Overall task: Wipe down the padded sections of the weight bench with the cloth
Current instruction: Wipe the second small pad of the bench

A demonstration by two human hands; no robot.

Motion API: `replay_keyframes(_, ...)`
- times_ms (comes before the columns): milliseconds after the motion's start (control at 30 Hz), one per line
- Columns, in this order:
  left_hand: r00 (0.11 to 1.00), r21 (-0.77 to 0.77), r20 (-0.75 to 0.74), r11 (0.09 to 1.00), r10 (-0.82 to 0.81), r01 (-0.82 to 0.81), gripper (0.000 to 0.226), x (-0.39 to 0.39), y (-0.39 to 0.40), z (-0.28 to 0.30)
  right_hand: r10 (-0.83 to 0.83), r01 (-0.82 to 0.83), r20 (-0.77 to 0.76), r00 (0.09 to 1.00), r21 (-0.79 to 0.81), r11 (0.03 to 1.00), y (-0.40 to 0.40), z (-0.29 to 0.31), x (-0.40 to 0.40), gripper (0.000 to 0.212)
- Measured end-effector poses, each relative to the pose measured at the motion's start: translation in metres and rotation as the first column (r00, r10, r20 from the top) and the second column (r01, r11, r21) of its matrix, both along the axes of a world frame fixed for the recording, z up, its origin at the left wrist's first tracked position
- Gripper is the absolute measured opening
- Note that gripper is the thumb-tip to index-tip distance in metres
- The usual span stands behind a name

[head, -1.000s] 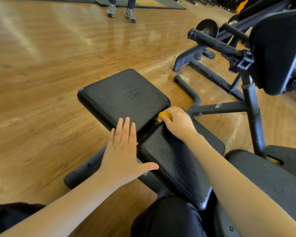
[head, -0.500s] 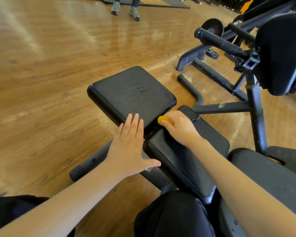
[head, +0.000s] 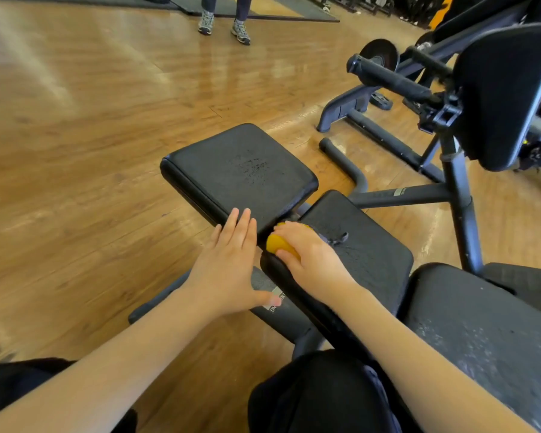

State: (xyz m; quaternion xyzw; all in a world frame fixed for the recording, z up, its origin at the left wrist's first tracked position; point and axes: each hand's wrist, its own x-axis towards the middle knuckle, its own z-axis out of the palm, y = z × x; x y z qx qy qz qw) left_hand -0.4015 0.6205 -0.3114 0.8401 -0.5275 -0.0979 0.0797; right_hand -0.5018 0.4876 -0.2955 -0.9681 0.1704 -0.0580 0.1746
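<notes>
The wiping looks partly done, though the black vinyl gives little to judge by: the near pad (head: 359, 254), at the centre of the frame, carries a faint streaky sheen that may be damp from a pass, while the far pad (head: 241, 173) just above it shows only a scuffed, cracked patch in its middle. The large pad (head: 481, 332) at the lower right is speckled with pale flecks and appears not yet cleaned, and the upright back pad (head: 503, 95) at the upper right seems untouched too. So most of the job is probably left.

The yellow cloth (head: 280, 243) is bunched into a small wad at the left end of the near pad, right at the gap between the two pads. The right hand (head: 310, 254) covers it, fingers curled down over the wad and pressing it onto the vinyl; only the cloth's leftmost edge shows. The left hand (head: 231, 260) lies flat beside it, fingers straight and close together with the thumb spread wide, its fingertips resting on the near edge of the far pad and holding nothing.

The pads are thick, rounded at the corners and textured, with worn surfaces.
</notes>
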Motion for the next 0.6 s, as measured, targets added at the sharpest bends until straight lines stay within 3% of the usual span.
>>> replay_keyframes(100, 1.0, 0.016, -0.007, 1.0, -0.013, 0.013, 0.126, -0.004, 0.005, 0.001, 0.272, -0.278, -0.07, 0.96, -0.102, 0.955, 0.013, -0.004, -0.022, 0.04)
replay_keyframes(167, 0.999, 0.009, -0.032, 1.0, -0.005, 0.005, 0.127, -0.007, 0.009, 0.002, 0.336, -0.361, -0.144, 0.931, -0.227, 0.904, 0.015, -0.01, -0.034, 0.043)
replay_keyframes(233, 1.0, 0.008, -0.025, 1.0, 0.007, -0.006, 0.128, -0.012, 0.012, 0.002, 0.272, -0.292, -0.109, 0.956, -0.279, 0.915, 0.018, -0.011, -0.036, 0.045)
replay_keyframes(333, 1.0, 0.02, -0.019, 1.0, 0.02, -0.02, 0.129, -0.022, 0.012, 0.002, 0.08, -0.08, -0.006, 0.997, -0.203, 0.976, 0.029, -0.01, -0.027, 0.063)
replay_keyframes(467, 0.999, 0.07, -0.026, 0.997, -0.023, 0.025, 0.126, -0.035, 0.016, 0.002, 0.015, -0.039, -0.116, 0.993, -0.205, 0.978, 0.035, -0.006, -0.029, 0.068)
replay_keyframes(600, 0.996, 0.117, -0.042, 0.99, -0.079, 0.084, 0.12, -0.04, 0.02, 0.002, -0.025, 0.001, -0.181, 0.983, -0.132, 0.991, 0.026, 0.002, -0.082, 0.067)
